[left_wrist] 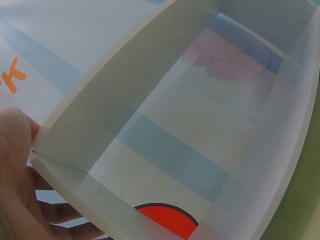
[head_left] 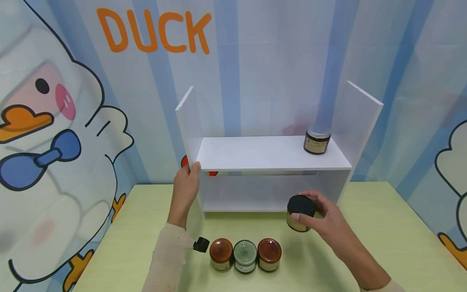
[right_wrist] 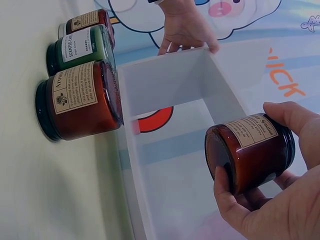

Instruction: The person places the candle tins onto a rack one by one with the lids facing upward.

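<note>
Jar (head_left: pixel 300 213) in right hand (head_left: pixel 330 227): looks like glass, rigid, smooth sides, so likely slippery, breakable if dropped, and heavy for its size. Best hold is around the barrel, as now: thumb on one side, fingers curled round the other, lid clear. Appearance: amber-brown glass, black lid, cream paper label with print too small to read. Held off the table, in front of the shelf unit's (head_left: pixel 273 162) lower bay, at 4 o'clock from the shelf centre.

Left hand (head_left: pixel 187 186) grips the unit's left side panel at the front edge, fingers wrapped over it.

Three more jars in a row on the green table (head_left: pixel 383 243) at 7 o'clock from the held one: brown jar (head_left: pixel 220 253), green jar (head_left: pixel 245 255), red-brown jar (head_left: pixel 269 254). Silver-lidded jar (head_left: pixel 317 140) on the upper shelf, right end.
</note>
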Action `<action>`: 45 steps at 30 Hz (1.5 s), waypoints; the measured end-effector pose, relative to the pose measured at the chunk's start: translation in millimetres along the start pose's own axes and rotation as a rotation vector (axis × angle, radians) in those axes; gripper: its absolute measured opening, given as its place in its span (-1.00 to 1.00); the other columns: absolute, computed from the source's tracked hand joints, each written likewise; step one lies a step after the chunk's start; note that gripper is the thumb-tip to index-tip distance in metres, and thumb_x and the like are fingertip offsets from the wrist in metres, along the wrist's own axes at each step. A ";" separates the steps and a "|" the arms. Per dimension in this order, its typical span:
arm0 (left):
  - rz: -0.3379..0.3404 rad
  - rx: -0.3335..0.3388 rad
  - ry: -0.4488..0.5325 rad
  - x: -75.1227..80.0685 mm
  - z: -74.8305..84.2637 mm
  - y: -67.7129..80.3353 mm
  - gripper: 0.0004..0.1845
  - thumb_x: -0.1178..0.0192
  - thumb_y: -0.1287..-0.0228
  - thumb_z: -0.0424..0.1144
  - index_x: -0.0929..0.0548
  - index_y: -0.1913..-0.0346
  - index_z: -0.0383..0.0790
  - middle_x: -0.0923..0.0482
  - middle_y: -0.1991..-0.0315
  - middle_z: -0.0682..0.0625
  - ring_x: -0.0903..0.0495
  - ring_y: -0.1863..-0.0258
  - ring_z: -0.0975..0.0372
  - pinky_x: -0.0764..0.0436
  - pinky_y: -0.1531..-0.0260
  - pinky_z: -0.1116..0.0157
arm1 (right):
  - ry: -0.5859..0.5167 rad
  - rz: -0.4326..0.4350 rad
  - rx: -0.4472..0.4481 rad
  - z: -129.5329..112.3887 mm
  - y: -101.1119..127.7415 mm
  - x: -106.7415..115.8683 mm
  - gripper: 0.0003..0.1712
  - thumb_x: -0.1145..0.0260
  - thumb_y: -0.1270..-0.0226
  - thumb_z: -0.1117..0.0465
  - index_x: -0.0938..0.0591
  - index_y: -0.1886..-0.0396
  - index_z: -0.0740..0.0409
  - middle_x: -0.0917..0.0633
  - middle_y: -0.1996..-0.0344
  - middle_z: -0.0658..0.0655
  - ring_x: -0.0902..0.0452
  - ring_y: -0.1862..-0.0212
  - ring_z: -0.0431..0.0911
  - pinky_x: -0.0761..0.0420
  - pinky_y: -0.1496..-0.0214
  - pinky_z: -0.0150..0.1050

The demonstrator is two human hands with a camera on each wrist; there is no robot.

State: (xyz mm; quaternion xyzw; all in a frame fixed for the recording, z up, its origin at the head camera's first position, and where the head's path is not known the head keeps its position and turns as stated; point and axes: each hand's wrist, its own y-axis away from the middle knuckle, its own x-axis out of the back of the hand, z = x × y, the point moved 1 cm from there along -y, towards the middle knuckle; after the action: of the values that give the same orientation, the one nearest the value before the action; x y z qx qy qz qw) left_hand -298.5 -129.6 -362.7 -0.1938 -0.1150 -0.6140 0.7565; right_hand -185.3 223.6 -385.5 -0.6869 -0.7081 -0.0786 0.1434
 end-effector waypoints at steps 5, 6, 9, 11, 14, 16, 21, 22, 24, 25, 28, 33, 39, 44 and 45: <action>0.006 0.001 -0.002 0.1 0.7 0.3 -0.42 0.17 -0.55 0.13 -0.57 -0.20 -0.28 -0.40 0.32 -0.11 -0.37 0.29 0.00 -0.36 0.26 0.07 | -0.005 -0.003 0.007 -5.0 -1.8 0.8 -0.29 -0.50 -0.28 0.06 -0.42 -0.35 0.06 -0.57 -0.22 0.23 -0.43 -0.23 0.10 -0.54 -0.05 -0.14; 0.007 0.001 -0.003 0.2 0.9 0.4 -0.42 0.17 -0.55 0.13 -0.57 -0.20 -0.28 -0.40 0.32 -0.10 -0.38 0.29 0.01 -0.36 0.26 0.08 | -0.006 -0.005 0.010 -6.1 -2.2 0.9 -0.29 -0.49 -0.29 0.06 -0.42 -0.36 0.06 -0.57 -0.22 0.23 -0.42 -0.24 0.10 -0.54 -0.05 -0.14; 0.008 0.006 0.000 0.4 1.7 0.4 -0.42 0.16 -0.55 0.13 -0.57 -0.19 -0.29 -0.40 0.31 -0.11 -0.38 0.28 0.00 -0.36 0.25 0.07 | -0.010 -0.004 0.015 -9.5 -3.6 1.4 -0.29 -0.49 -0.29 0.06 -0.41 -0.37 0.05 -0.57 -0.23 0.22 -0.40 -0.27 0.11 -0.54 -0.05 -0.12; 0.009 0.008 0.004 0.4 1.8 0.2 -0.42 0.16 -0.55 0.13 -0.57 -0.19 -0.29 -0.42 0.29 -0.13 -0.38 0.28 0.00 -0.36 0.25 0.07 | -0.010 0.000 0.019 -11.7 -4.8 1.5 -0.29 -0.49 -0.30 0.05 -0.42 -0.38 0.03 -0.56 -0.24 0.22 -0.39 -0.29 0.12 -0.53 -0.04 -0.11; 0.009 0.005 0.002 0.3 1.3 -0.3 -0.41 0.17 -0.55 0.12 -0.57 -0.21 -0.30 -0.52 0.19 -0.17 -0.41 0.23 -0.01 -0.38 0.22 0.06 | -0.009 0.005 0.018 -14.0 -6.5 1.3 -0.28 -0.50 -0.28 0.05 -0.42 -0.38 0.00 -0.56 -0.25 0.21 -0.36 -0.35 0.14 -0.52 -0.06 -0.09; 0.004 0.006 0.003 0.3 0.7 -0.5 -0.41 0.16 -0.55 0.13 -0.57 -0.22 -0.29 -0.56 0.10 -0.20 -0.43 0.19 -0.01 -0.41 0.18 0.05 | -0.010 0.003 0.019 -15.0 -7.7 0.6 -0.27 -0.50 -0.28 0.04 -0.42 -0.38 0.00 -0.54 -0.26 0.22 -0.32 -0.38 0.16 -0.51 -0.07 -0.08; -0.012 0.010 0.016 0.2 -0.6 -0.6 -0.39 0.16 -0.55 0.16 -0.56 -0.25 -0.27 -0.58 -0.11 -0.19 -0.46 0.09 -0.03 -0.44 0.07 0.00 | 0.002 0.004 0.033 -16.6 -10.5 -0.2 -0.28 -0.49 -0.29 0.02 -0.42 -0.38 -0.03 -0.54 -0.26 0.20 -0.30 -0.41 0.16 -0.51 -0.10 -0.04; -0.013 0.011 0.019 0.1 -0.7 -0.5 -0.39 0.16 -0.55 0.16 -0.55 -0.25 -0.27 -0.58 -0.11 -0.20 -0.46 0.09 -0.03 -0.44 0.06 0.00 | 0.003 0.005 0.036 -17.2 -11.0 0.0 -0.28 -0.49 -0.29 0.01 -0.43 -0.38 -0.04 -0.54 -0.26 0.20 -0.30 -0.41 0.16 -0.51 -0.11 -0.04; -0.014 0.012 0.019 0.0 -1.2 -0.9 -0.39 0.16 -0.55 0.16 -0.55 -0.26 -0.27 -0.58 -0.12 -0.19 -0.46 0.08 -0.03 -0.44 0.05 0.00 | 0.006 0.004 0.044 -18.2 -12.4 0.3 -0.28 -0.49 -0.29 -0.01 -0.42 -0.39 -0.04 -0.54 -0.26 0.19 -0.30 -0.41 0.15 -0.51 -0.11 -0.05; -0.011 0.010 0.017 0.1 -1.4 -1.0 -0.39 0.16 -0.55 0.16 -0.55 -0.26 -0.28 -0.58 -0.12 -0.19 -0.46 0.08 -0.03 -0.44 0.06 0.00 | 0.007 0.003 0.048 -19.0 -13.1 0.5 -0.27 -0.48 -0.29 -0.02 -0.42 -0.39 -0.04 -0.54 -0.26 0.18 -0.30 -0.41 0.14 -0.52 -0.10 -0.06; 0.001 0.009 0.013 0.0 -1.4 -1.2 -0.40 0.16 -0.55 0.13 -0.56 -0.23 -0.29 -0.59 -0.06 -0.20 -0.45 0.11 -0.03 -0.43 0.09 0.02 | 0.004 0.003 0.059 -22.1 -15.9 2.2 -0.27 -0.47 -0.30 -0.03 -0.42 -0.40 -0.05 -0.54 -0.26 0.18 -0.30 -0.40 0.13 -0.53 -0.09 -0.08; 0.010 0.005 0.009 0.2 -1.3 -0.7 -0.41 0.16 -0.54 0.13 -0.59 -0.19 -0.29 -0.59 0.06 -0.21 -0.43 0.18 -0.03 -0.40 0.17 0.04 | -0.006 0.003 0.080 -26.8 -20.6 5.7 -0.31 -0.46 -0.32 -0.03 -0.43 -0.38 -0.09 -0.55 -0.23 0.16 -0.31 -0.38 0.11 -0.52 -0.07 -0.05; 0.002 -0.005 0.007 0.5 -1.4 0.4 -0.39 0.17 -0.54 0.15 -0.57 -0.23 -0.29 -0.59 0.00 -0.19 -0.44 0.16 -0.02 -0.42 0.16 0.04 | 0.004 0.002 0.081 -30.7 -24.4 7.7 -0.30 -0.45 -0.33 -0.04 -0.42 -0.40 -0.10 -0.53 -0.26 0.16 -0.29 -0.41 0.12 -0.44 -0.13 0.03; 0.014 0.005 -0.002 -0.9 -0.6 -0.7 -0.41 0.16 -0.54 0.13 -0.58 -0.20 -0.29 -0.44 0.28 -0.12 -0.40 0.25 0.00 -0.38 0.22 0.07 | 0.009 0.007 0.059 -35.0 -27.0 8.3 -0.25 -0.45 -0.32 -0.07 -0.39 -0.44 -0.10 -0.50 -0.32 0.17 -0.26 -0.45 0.12 -0.38 -0.23 0.13; 0.018 0.006 -0.007 -1.0 -0.3 -0.9 -0.41 0.16 -0.54 0.13 -0.59 -0.19 -0.29 -0.41 0.31 -0.10 -0.39 0.27 0.01 -0.38 0.23 0.08 | 0.010 0.009 0.059 -35.7 -27.6 8.4 -0.26 -0.44 -0.33 -0.07 -0.38 -0.44 -0.10 -0.50 -0.32 0.17 -0.26 -0.45 0.12 -0.37 -0.24 0.13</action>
State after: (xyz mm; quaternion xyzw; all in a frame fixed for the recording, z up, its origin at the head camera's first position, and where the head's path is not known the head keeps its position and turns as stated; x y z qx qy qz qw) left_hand -299.6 -129.0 -363.2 -0.1947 -0.1175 -0.6061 0.7622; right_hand -209.5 219.4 -346.7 -0.6851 -0.7064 -0.0606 0.1674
